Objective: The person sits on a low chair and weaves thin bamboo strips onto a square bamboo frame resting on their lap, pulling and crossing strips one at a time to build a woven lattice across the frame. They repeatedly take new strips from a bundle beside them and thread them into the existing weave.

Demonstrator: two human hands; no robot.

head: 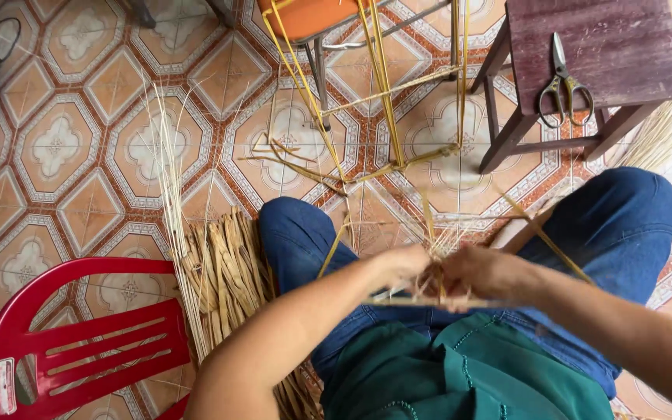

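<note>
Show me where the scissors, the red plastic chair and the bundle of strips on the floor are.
scissors (562, 84): head view, on the pivot above the handles.
red plastic chair (87, 350): head view, on its slatted seat.
bundle of strips (223, 272): head view, on the middle of the pile.

Beneath me spreads a floor of patterned tiles (64, 148) in orange, cream and grey. A red plastic chair (79, 342) sits at my left, a dark wooden stool (585, 54) ahead on my right, beside an orange-seated metal chair (313, 19).

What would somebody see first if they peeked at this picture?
Probably the left hand and right hand meeting in the middle over blue-jeaned knees, working a bundle of yellow strips that fan up across the patterned floor. Next, the bright red plastic chair at bottom left and the scissors on the dark wooden stool, top right.
</note>
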